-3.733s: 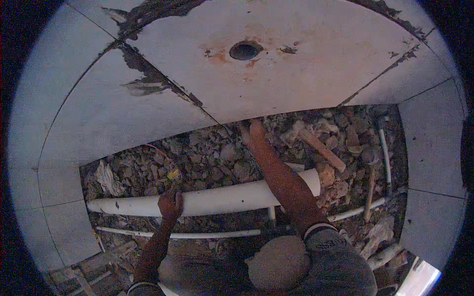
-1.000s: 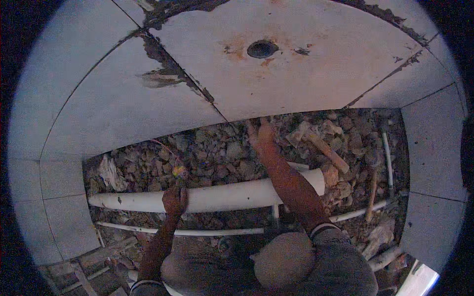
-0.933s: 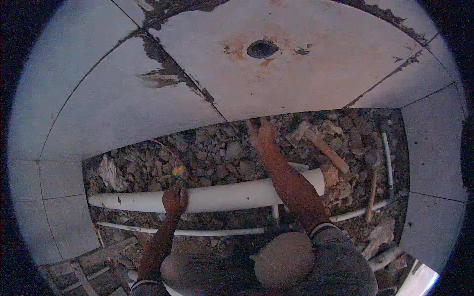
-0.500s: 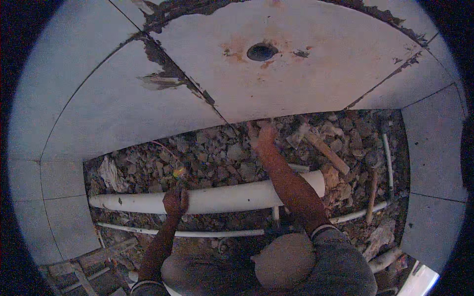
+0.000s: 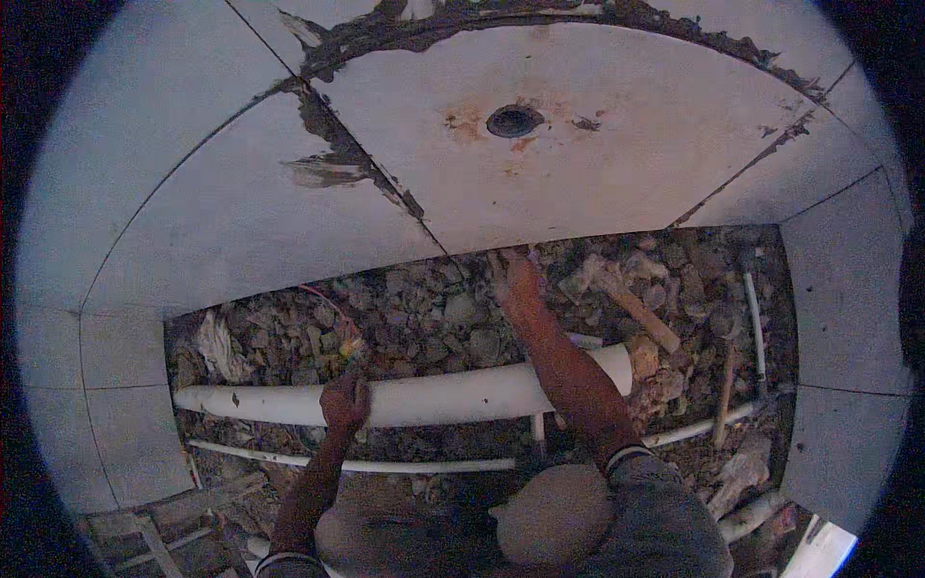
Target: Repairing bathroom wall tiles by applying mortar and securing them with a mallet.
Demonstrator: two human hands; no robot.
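Note:
My left hand (image 5: 344, 400) is closed, resting over a long white pipe (image 5: 453, 397) that lies across the rubble. What its fingers hold is too dark to make out. Just beyond them is a small yellow and reddish thing (image 5: 350, 347), with a thin red cord (image 5: 328, 301) running from it up toward the tiled surface (image 5: 385, 222). My right arm reaches over the pipe's right part. At the lower edge of the tiles, my right hand (image 5: 517, 275) touches or nearly touches the rubble, its fingers partly apart. I see nothing held in it.
Broken stones (image 5: 424, 308) fill the trench. A hammer with a wooden handle (image 5: 641, 313) lies right of my right hand, and another wooden handle (image 5: 725, 395) further right. Thinner white pipe (image 5: 424, 466) runs nearer me. The large tile has a round hole (image 5: 515, 120). A wooden frame (image 5: 159, 530) stands lower left.
The view has shifted slightly, so the tiles and rubble sit a little lower. Both hands stay at nearly the same places, with my right fingers slightly shifted.

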